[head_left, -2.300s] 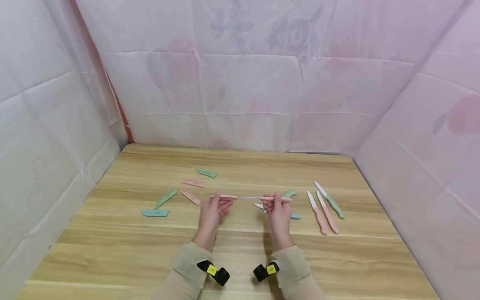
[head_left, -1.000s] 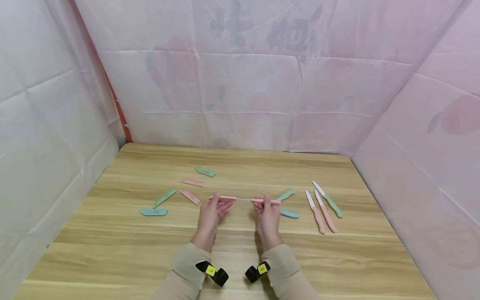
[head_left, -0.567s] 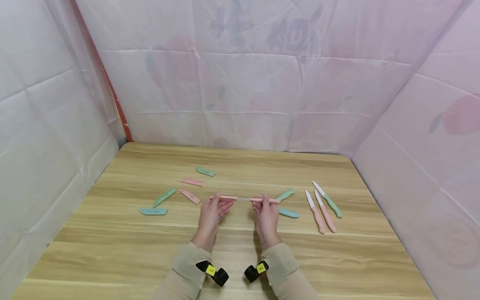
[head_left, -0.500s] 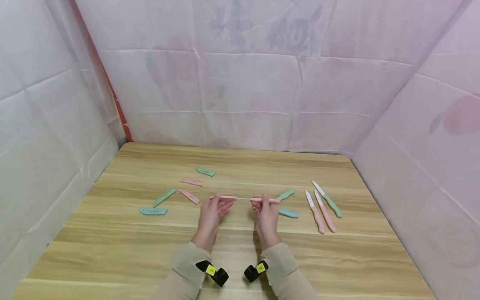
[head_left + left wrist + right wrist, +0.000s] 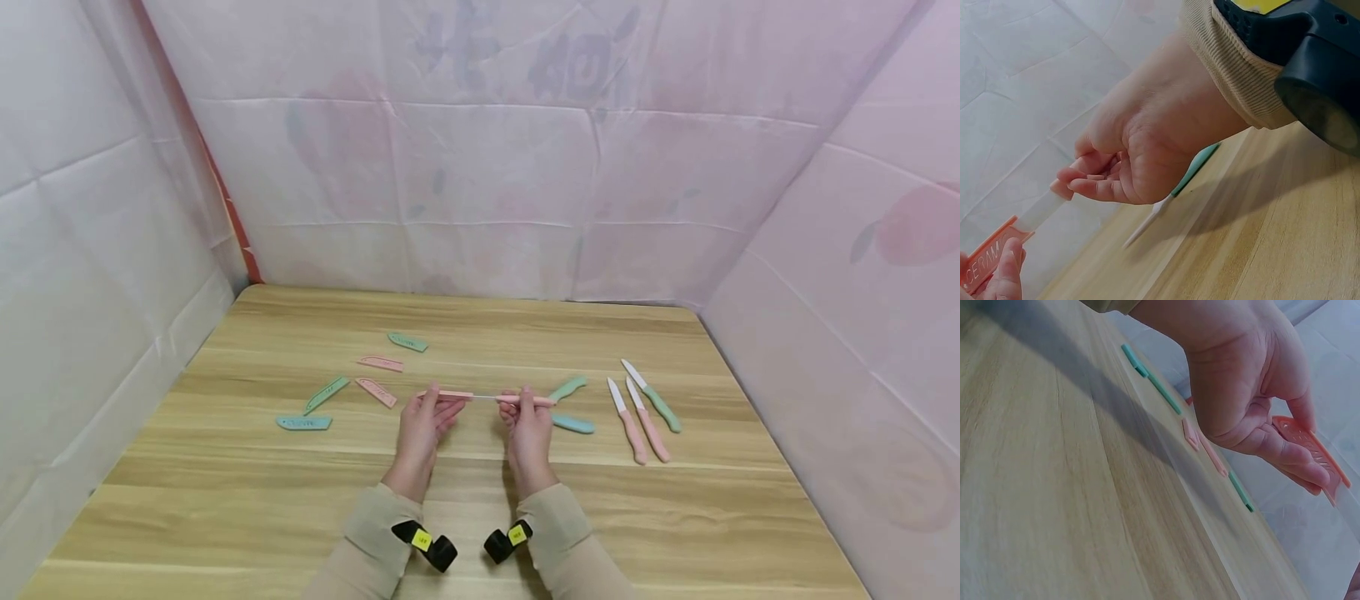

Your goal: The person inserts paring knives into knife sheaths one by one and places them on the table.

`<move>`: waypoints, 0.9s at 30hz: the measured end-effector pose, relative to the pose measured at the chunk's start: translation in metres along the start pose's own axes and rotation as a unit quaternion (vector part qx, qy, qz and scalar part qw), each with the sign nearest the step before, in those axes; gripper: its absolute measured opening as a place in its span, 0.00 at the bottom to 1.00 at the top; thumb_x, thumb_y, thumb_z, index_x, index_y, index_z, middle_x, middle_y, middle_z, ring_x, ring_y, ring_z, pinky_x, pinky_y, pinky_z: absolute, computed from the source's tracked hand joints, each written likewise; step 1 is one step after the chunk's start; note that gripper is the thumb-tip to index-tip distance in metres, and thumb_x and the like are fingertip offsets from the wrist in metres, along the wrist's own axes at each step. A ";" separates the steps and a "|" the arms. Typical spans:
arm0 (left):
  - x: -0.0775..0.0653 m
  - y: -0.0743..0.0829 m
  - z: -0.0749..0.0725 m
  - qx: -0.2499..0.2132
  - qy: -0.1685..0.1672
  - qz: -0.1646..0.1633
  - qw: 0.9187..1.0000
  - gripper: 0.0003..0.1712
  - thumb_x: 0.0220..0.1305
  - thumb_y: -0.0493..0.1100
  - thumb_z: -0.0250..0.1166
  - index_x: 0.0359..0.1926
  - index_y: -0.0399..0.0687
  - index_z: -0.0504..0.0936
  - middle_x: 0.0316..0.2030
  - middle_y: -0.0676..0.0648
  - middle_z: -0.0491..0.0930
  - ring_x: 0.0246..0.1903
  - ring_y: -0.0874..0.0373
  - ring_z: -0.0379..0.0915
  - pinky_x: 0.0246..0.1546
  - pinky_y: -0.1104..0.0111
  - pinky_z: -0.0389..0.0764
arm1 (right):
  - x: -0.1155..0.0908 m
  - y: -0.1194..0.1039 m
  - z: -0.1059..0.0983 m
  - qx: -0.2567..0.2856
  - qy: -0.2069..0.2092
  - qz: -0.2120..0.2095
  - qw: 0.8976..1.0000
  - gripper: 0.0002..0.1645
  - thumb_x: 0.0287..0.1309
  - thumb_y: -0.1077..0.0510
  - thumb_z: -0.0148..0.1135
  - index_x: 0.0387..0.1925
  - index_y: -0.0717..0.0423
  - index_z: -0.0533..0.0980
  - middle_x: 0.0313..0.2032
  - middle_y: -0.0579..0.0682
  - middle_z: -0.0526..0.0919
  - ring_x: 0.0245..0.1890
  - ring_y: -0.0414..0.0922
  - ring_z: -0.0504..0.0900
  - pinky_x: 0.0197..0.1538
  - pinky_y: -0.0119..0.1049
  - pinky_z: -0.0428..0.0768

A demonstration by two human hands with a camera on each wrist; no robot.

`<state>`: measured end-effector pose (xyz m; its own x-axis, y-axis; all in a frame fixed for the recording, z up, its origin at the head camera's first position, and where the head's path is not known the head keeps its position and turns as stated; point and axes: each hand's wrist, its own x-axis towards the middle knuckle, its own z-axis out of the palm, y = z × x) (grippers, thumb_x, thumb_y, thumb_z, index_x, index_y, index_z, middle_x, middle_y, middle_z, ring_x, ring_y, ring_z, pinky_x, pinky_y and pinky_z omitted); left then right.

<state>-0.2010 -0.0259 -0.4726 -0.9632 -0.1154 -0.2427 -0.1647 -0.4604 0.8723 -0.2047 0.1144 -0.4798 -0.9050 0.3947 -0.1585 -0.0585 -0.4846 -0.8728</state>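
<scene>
My left hand [image 5: 422,437] holds a pink knife sheath [image 5: 456,396] between thumb and fingers, its mouth facing right. Raised lettering shows on the sheath [image 5: 988,262] in the left wrist view. My right hand [image 5: 531,442] pinches the pink handle of a paring knife [image 5: 542,401], blade pointing left. The pale blade [image 5: 1041,209] runs into the sheath's mouth, a short length still bare between the hands. Both things are held above the table. Behind the right hand lie a green-handled knife [image 5: 570,387] and a blue-handled knife [image 5: 573,425], their blades hidden in the head view.
Several sheaths lie at left: green [image 5: 407,342], pink [image 5: 380,363], pink [image 5: 376,392], green [image 5: 326,395] and blue [image 5: 303,423]. At right lie two pink-handled knives [image 5: 632,436] [image 5: 655,433] and one green-handled knife [image 5: 663,409]. Cloth walls [image 5: 480,192] enclose the wooden table [image 5: 300,517].
My right hand has moved left with the knife, and less blade shows between handle and sheath. The left hand has stayed nearly in place. The knives and sheaths on the table lie as before.
</scene>
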 end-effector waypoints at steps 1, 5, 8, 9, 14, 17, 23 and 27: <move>0.000 0.000 0.000 0.000 0.000 -0.001 1.000 0.21 0.71 0.50 0.50 0.44 0.33 0.71 0.32 0.43 0.83 0.34 0.57 0.82 0.37 0.66 0.82 | 0.000 0.000 0.000 0.001 0.000 -0.001 1.000 0.23 0.70 0.56 0.45 0.23 0.63 0.77 0.30 0.52 0.79 0.23 0.37 0.77 0.29 0.24 0.78; -0.002 0.001 0.000 0.001 -0.004 0.000 1.000 0.21 0.72 0.50 0.49 0.43 0.34 0.71 0.34 0.41 0.83 0.35 0.56 0.82 0.38 0.65 0.82 | -0.002 0.000 0.002 -0.002 -0.002 -0.001 1.000 0.24 0.70 0.56 0.46 0.23 0.63 0.78 0.29 0.52 0.79 0.23 0.37 0.77 0.29 0.24 0.78; -0.003 0.002 0.001 0.002 -0.005 0.000 1.000 0.20 0.72 0.50 0.49 0.43 0.34 0.71 0.34 0.41 0.83 0.35 0.56 0.82 0.39 0.65 0.82 | -0.003 -0.001 0.003 -0.004 -0.001 0.001 1.000 0.24 0.71 0.56 0.45 0.23 0.63 0.77 0.29 0.52 0.79 0.23 0.37 0.77 0.29 0.24 0.78; -0.004 0.002 0.001 0.003 -0.005 0.000 1.000 0.20 0.72 0.50 0.49 0.43 0.34 0.71 0.34 0.41 0.83 0.35 0.56 0.82 0.39 0.64 0.82 | -0.004 -0.001 0.003 -0.003 -0.001 0.003 1.000 0.24 0.71 0.56 0.45 0.23 0.64 0.77 0.29 0.52 0.78 0.23 0.37 0.77 0.29 0.24 0.78; -0.004 0.002 0.001 0.005 -0.008 0.000 1.000 0.20 0.72 0.49 0.48 0.43 0.34 0.71 0.35 0.39 0.83 0.35 0.56 0.82 0.37 0.65 0.82 | -0.005 0.000 0.004 0.001 -0.001 0.012 1.000 0.22 0.70 0.56 0.45 0.25 0.64 0.76 0.30 0.51 0.78 0.23 0.36 0.77 0.30 0.24 0.78; -0.004 0.001 0.001 0.006 -0.007 0.000 1.000 0.19 0.73 0.49 0.47 0.43 0.34 0.71 0.35 0.39 0.83 0.35 0.56 0.82 0.36 0.66 0.82 | -0.005 0.000 0.004 0.002 -0.002 0.012 1.000 0.22 0.70 0.56 0.46 0.25 0.65 0.76 0.30 0.51 0.78 0.23 0.36 0.77 0.30 0.24 0.78; -0.004 0.000 0.002 0.010 -0.002 -0.003 1.000 0.18 0.73 0.49 0.47 0.43 0.34 0.69 0.36 0.38 0.83 0.36 0.55 0.82 0.38 0.64 0.82 | -0.006 0.001 0.005 0.001 -0.004 0.010 1.000 0.22 0.70 0.55 0.46 0.26 0.66 0.76 0.30 0.52 0.78 0.23 0.36 0.77 0.30 0.24 0.78; -0.006 0.000 0.002 0.009 -0.004 -0.001 1.000 0.18 0.73 0.49 0.47 0.43 0.34 0.69 0.36 0.38 0.83 0.36 0.55 0.82 0.39 0.64 0.82 | -0.008 0.001 0.005 -0.002 -0.002 0.008 1.000 0.23 0.70 0.54 0.47 0.28 0.69 0.76 0.31 0.54 0.77 0.23 0.36 0.77 0.29 0.24 0.78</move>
<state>-0.1960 -0.0230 -0.4703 -0.9644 -0.1067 -0.2419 -0.1713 -0.4445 0.8793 -0.2001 0.1069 -0.4776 -0.9079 0.3830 -0.1705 -0.0423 -0.4883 -0.8716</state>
